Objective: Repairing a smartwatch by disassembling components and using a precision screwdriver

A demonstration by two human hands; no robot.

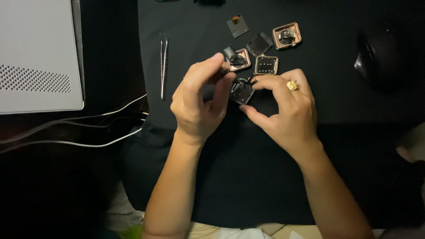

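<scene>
Between your two hands, over the black cloth mat (pixel 274 177), you hold a small dark square watch case (pixel 241 91). Your left hand (pixel 199 99) pinches its left edge between thumb and fingers; your right hand (pixel 283 110), wearing a gold ring (pixel 292 85), grips its right edge with its fingertips. Just beyond the case lie three rose-gold square casings (pixel 266 65); well left of it, slim metal tweezers (pixel 164 66).

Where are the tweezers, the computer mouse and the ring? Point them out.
tweezers (pixel 164 66): head view, middle of the metal arms.
computer mouse (pixel 376 59): head view, top of its black shell.
ring (pixel 292 85): head view, its gold face, on the right hand.
</scene>
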